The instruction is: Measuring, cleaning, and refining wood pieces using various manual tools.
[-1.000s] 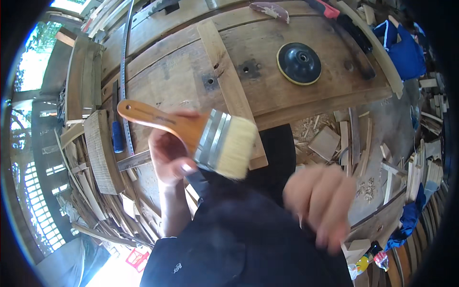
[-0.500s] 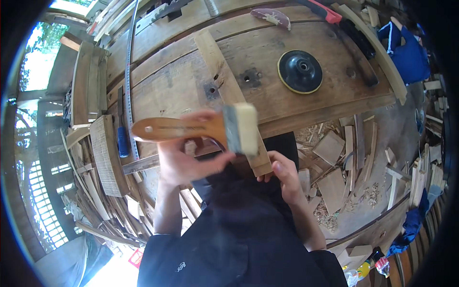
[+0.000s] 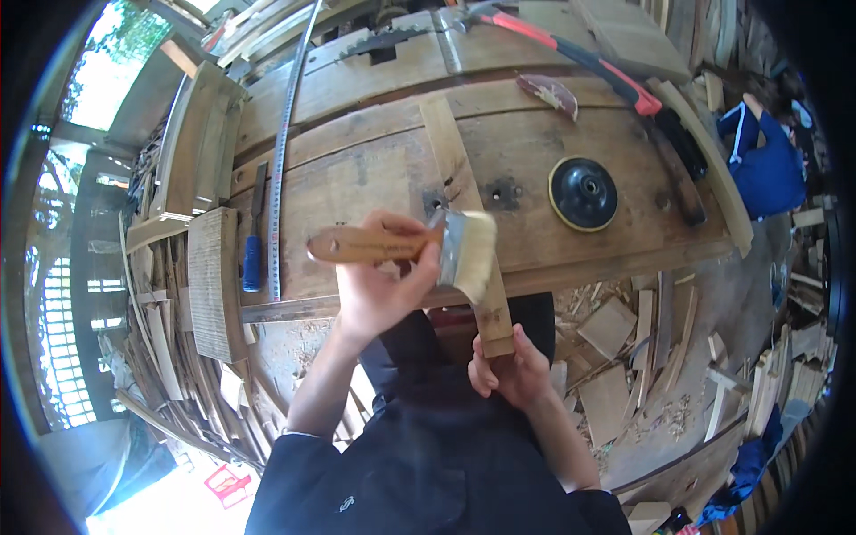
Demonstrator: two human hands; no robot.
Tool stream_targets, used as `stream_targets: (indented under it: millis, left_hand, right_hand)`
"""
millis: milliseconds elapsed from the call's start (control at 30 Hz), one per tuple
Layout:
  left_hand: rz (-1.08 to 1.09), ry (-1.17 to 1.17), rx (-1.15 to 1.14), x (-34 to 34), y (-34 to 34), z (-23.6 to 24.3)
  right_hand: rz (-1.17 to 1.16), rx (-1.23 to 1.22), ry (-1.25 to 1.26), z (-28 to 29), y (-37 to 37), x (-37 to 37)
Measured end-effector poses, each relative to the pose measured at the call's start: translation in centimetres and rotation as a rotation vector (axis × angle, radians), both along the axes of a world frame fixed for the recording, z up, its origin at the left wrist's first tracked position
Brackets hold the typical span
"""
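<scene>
A wide paintbrush (image 3: 379,245) with a wooden handle, a metal band and pale bristles is gripped in my left hand (image 3: 382,283). Its bristles lie over the near half of a long wooden strip (image 3: 459,178), but contact between them cannot be made out. My right hand (image 3: 522,367) is closed round the strip's near end, which juts past the bench edge above my lap. The far end of the strip rests on the wooden workbench (image 3: 357,192).
Right of the strip lies a round black backing pad (image 3: 583,193). Behind it is a red-and-black-handled tool (image 3: 615,80). A blue-handled chisel (image 3: 253,259) and a measuring tape (image 3: 283,152) lie left. Wood offcuts (image 3: 611,325) and shavings litter the floor. A person in blue (image 3: 771,169) is at far right.
The view has shifted, so the bench sits further right in it. The brush has come lower along the strip, its bristles tilting downward. My right hand now wraps the strip's end from below.
</scene>
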State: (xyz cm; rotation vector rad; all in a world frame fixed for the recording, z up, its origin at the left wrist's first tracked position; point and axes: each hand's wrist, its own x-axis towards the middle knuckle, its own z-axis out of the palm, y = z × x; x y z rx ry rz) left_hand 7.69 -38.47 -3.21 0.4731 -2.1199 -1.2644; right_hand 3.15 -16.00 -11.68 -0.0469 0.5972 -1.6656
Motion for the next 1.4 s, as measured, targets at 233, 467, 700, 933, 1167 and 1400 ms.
stream_targets:
  millis: [233, 467, 700, 933, 1167, 1400]
  left_hand:
    - [0.351, 0.135, 0.055, -3.8, -6.3, -1.5]
    - [0.143, 0.080, 0.153, -2.6, -2.8, -1.0]
    - [0.128, 0.158, 0.754, -2.6, -3.5, 1.7]
    - [0.279, 0.346, 0.544, -4.7, -6.8, -1.4]
    - [-0.303, 0.078, 0.582, 0.1, -2.7, -0.3]
    - [0.160, 0.284, 0.011, -1.5, -4.9, -0.6]
  right_hand:
    - [-0.073, -0.136, -0.097, -0.7, 0.7, -0.1]
    - [0.139, -0.287, -0.380, -1.6, 1.3, -0.8]
    - [0.173, -0.380, -0.261, -1.7, 0.1, -0.3]
    - [0.185, -0.340, -0.269, -2.1, 0.4, -0.2]
    - [0.116, -0.275, -0.285, -0.2, -0.3, 0.1]
    - [0.138, -0.235, -0.337, -1.5, -0.1, -1.0]
